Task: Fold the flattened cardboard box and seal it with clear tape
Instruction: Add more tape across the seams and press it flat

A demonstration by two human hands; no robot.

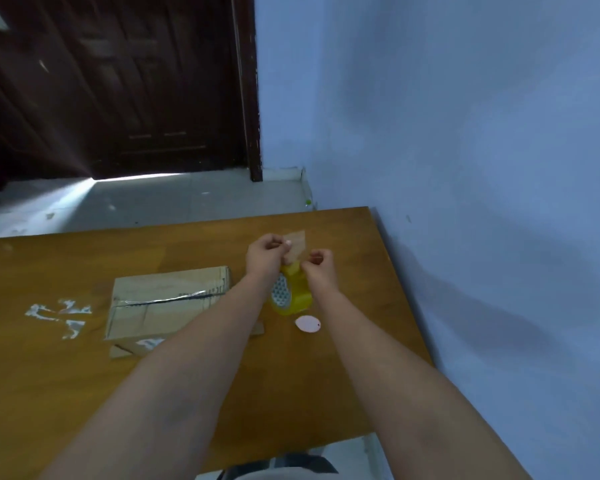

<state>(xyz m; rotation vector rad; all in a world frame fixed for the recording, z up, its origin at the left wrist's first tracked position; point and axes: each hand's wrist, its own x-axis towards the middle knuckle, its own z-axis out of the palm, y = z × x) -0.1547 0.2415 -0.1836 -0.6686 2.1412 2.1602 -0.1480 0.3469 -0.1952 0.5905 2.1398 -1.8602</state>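
Note:
A brown cardboard box [160, 303] lies on the wooden table [49, 375], folded up, with a shiny strip of clear tape along its top seam. To its right a yellowish roll of clear tape [293, 294] hangs above the table between my wrists. My left hand [265, 252] pinches the pulled-out tape strip [298, 244], which stands up from the roll. My right hand [321, 263] is closed beside the strip, just above the roll; its grip on the tape is hard to make out.
Crumpled scraps of used clear tape [61, 315] lie on the table left of the box. A small pink oval tag [308, 323] rests below the roll. A blue wall [482, 168] runs along the table's right edge. A dark door [118, 84] stands behind.

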